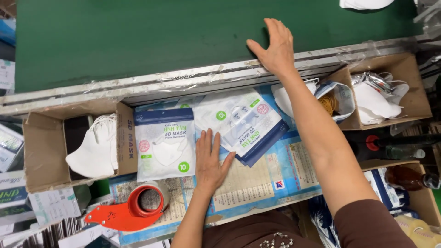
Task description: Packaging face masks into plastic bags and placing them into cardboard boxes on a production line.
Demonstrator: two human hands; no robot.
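Note:
My left hand (210, 161) lies flat, fingers apart, on the paper-covered work surface (257, 183), between two blue-and-white flat mask pouches. One pouch (164, 143) lies just left of it. A fanned stack of similar pouches (242, 123) lies to its right, touching the fingertips. My right hand (274, 46) reaches far forward and rests open on the green conveyor belt (138, 36), past its metal edge rail, holding nothing.
An orange tape dispenser (131, 209) sits at the front left. A cardboard box (48, 151) on the left holds white masks (94, 149). Another cardboard box (409, 69) at right holds more white masks (374, 103). A white mask (365, 3) lies on the belt's far right.

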